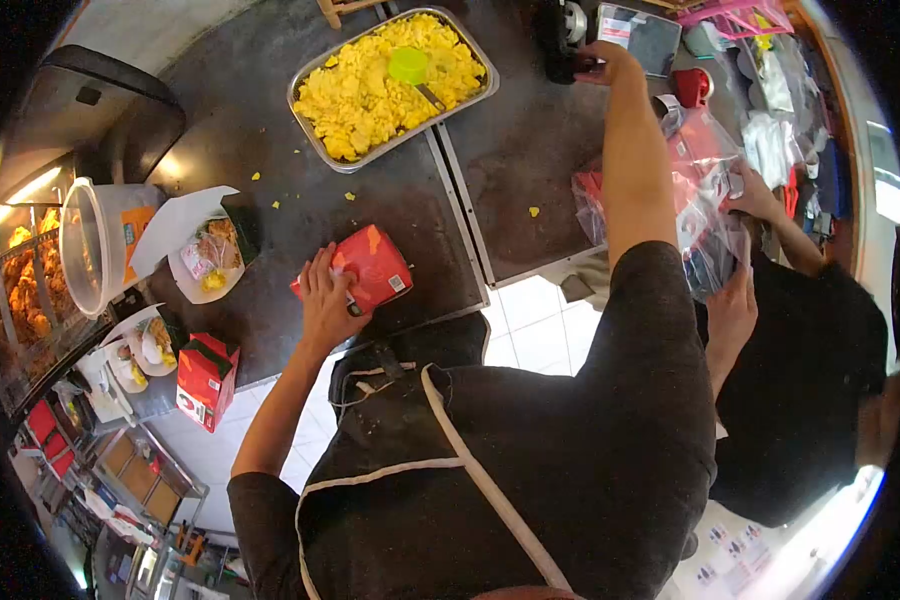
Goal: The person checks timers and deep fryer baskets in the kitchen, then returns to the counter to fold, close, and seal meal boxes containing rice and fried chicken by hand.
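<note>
My left hand is closed round a red cardboard food box, which lies on the dark table near its front edge. A label with a small code shows on the box's side. My right arm stretches to the back right, where my right hand has its fingers curled at the edge of a black object with a silver part; its kind is unclear. Between and behind my hands stands a metal tray heaped with scrambled egg, with a green scoop lying in it.
Opened food boxes and a red box stand at left, beside a clear plastic tub and a lit case of fried food. At right, a co-worker's hands hold a clear bag with red boxes. A tablet lies behind.
</note>
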A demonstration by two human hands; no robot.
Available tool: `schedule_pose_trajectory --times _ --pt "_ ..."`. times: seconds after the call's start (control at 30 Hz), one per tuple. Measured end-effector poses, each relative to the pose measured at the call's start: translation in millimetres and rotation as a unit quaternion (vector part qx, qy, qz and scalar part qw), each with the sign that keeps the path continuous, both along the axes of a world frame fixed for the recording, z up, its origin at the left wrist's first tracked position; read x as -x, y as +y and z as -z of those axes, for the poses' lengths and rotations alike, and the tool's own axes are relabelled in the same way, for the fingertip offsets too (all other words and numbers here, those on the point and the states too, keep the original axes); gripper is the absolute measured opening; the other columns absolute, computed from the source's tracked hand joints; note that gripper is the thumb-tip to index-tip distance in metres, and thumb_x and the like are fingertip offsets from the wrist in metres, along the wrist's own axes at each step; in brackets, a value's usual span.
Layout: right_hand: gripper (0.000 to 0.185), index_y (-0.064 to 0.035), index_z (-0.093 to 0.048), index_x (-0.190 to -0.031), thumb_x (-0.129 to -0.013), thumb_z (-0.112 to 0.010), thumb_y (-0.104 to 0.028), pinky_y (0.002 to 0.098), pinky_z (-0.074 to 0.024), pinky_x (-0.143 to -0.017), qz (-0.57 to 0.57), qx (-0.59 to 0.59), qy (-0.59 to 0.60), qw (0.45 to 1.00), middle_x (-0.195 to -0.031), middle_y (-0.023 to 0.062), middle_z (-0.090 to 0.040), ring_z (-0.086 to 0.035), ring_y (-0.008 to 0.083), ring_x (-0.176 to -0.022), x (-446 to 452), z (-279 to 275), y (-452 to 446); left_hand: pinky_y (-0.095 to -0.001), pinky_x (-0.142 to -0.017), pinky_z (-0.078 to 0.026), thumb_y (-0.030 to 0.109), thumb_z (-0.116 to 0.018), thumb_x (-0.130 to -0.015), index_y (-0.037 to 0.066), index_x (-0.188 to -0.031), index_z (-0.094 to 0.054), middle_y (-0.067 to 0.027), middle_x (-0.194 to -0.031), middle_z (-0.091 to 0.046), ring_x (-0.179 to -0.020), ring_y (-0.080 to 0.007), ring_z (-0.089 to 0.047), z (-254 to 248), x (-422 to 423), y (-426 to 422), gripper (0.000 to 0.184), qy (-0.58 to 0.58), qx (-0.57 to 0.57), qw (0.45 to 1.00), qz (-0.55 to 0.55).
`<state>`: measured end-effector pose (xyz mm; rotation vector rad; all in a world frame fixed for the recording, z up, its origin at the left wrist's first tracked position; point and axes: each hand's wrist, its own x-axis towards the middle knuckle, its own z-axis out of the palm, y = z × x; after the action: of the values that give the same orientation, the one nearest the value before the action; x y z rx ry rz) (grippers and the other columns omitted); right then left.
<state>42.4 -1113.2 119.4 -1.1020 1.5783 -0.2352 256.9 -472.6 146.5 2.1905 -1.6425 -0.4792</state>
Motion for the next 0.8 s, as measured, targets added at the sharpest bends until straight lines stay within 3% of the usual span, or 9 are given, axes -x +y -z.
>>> schedule_pose_trajectory --times 0.03,0.07,0.1,0.2,0.27,0.43,0.5,0.7,0.8 --pt "0.031 -0.0055 -0.061 -0.111 -0.084 -0.068 -0.019 0.0448 -0.0614 -0.067 -0.004 -0.025 -0.095 0.995 -0.114 0.02 -0.057 -0.065 0.0384 -0.086 4.6 -4.8 -0.2 -0.0555 -0.111 -0.019 0.025 -0.083 -0.052 0.012 -0.097 -0.054 -0.0208 -0.148 -0.029 -0.136 -0.0405 -0.028 1.4 1.3 -1.3 0.055 0.006 0.002 1.0 -0.01" --pt "0.025 -0.0039 -0.063 -0.104 -0.081 -0.071 -0.008 0.0463 -0.0609 -0.064 0.053 -0.061 -0.105 0.991 -0.108 0.0197 -0.062 -0.065 0.0369 -0.082 3.8 -13.9 4.2 -0.0555 -0.111 -0.019 0.025 -0.083 -0.052 0.012 -0.097 -0.054 -0.0208 -0.148 -0.029 -0.136 -0.0405 -0.028 0.2 2.8 -2.2 0.055 0.009 -0.007 1.0 -0.01" --pt "0.025 -0.0039 -0.063 -0.104 -0.081 -0.071 -0.008 0.0463 -0.0609 -0.064 0.056 -0.068 -0.103 0.991 -0.108 0.0197 -0.062 -0.065 0.0369 -0.082 17.0 -15.0 14.6 -0.0558 -0.11 -0.02 0.024 -0.084 -0.052 0.012 -0.097 -0.054 -0.0208 -0.148 -0.03 -0.136 -0.0406 -0.028 -2.1 1.3 -4.2 0.056 0.013 -0.013 1.0 -0.01" --pt "0.02 0.0037 -0.06 -0.104 -0.086 -0.065 -0.004 0.05 -0.0596 -0.074 0.01 0.041 -0.238 0.97 -0.1 0.0155 -0.062 -0.062 0.0298 -0.086 39.5 -24.1 58.1 -0.0564 -0.11 -0.02 0.024 -0.084 -0.051 0.012 -0.097 -0.054 -0.0211 -0.147 -0.03 -0.136 -0.0407 -0.029 -3.9 0.1 -8.0 0.057 0.017 -0.025 0.999 -0.01" --pt "0.024 0.0081 -0.058 -0.105 -0.084 -0.064 -0.001 0.0454 -0.0599 -0.073 0.119 0.083 -0.149 0.978 -0.106 0.0174 -0.061 -0.063 0.03 -0.088 33.6 -2.7 97.5 -0.0568 -0.109 -0.021 0.024 -0.085 -0.05 0.012 -0.098 -0.053 -0.0213 -0.147 -0.03 -0.135 -0.0408 -0.029 -2.5 -1.8 -6.1 0.058 0.014 -0.041 0.999 -0.015" --pt "0.017 0.0079 -0.061 -0.099 -0.085 -0.065 -0.002 0.0379 -0.0572 -0.069 0.121 0.221 0.082 0.964 -0.095 0.0139 -0.063 -0.062 0.0236 -0.081 18.6 123.9 55.6 -0.0574 -0.108 -0.023 0.026 -0.085 -0.051 0.014 -0.103 -0.052 -0.0218 -0.147 -0.031 -0.134 -0.0424 -0.03 0.5 -0.6 -5.2 0.063 0.006 -0.02 1.0 0.002" --pt "0.012 0.0052 -0.063 -0.094 -0.086 -0.066 -0.003 0.033 -0.0527 -0.065 0.153 0.215 -0.03 0.964 -0.088 0.0106 -0.064 -0.061 0.0197 -0.076 23.1 96.4 88.7 -0.057 -0.107 -0.024 0.028 -0.084 -0.052 0.015 -0.104 -0.053 -0.0218 -0.146 -0.031 -0.134 -0.0429 -0.03 0.3 -3.9 -4.2 0.062 0.035 -0.004 0.999 0.001" --pt "0.012 -0.0015 -0.069 -0.097 -0.089 -0.064 -0.008 0.0273 -0.0496 -0.062 -0.055 0.125 -0.304 0.943 -0.083 0.0068 -0.067 -0.06 0.0133 -0.067 17.3 6.4 409.6 -0.0552 -0.106 -0.025 0.03 -0.083 -0.055 0.015 -0.107 -0.053 -0.0226 -0.144 -0.033 -0.132 -0.0416 -0.033 4.2 -11.1 5.7 0.062 0.007 0.041 0.998 0.043" --pt "0.025 0.0001 -0.067 -0.111 -0.087 -0.065 -0.004 0.0258 -0.0535 -0.063 -0.052 -0.008 -0.291 0.955 -0.085 0.0069 -0.068 -0.063 0.0115 -0.072 -13.5 -18.3 553.4 -0.0542 -0.105 -0.026 0.032 -0.083 -0.055 0.014 -0.106 -0.053 -0.0231 -0.143 -0.033 -0.13 -0.0413 -0.034 7.2 -8.3 9.3 0.062 -0.011 0.079 0.995 0.055"
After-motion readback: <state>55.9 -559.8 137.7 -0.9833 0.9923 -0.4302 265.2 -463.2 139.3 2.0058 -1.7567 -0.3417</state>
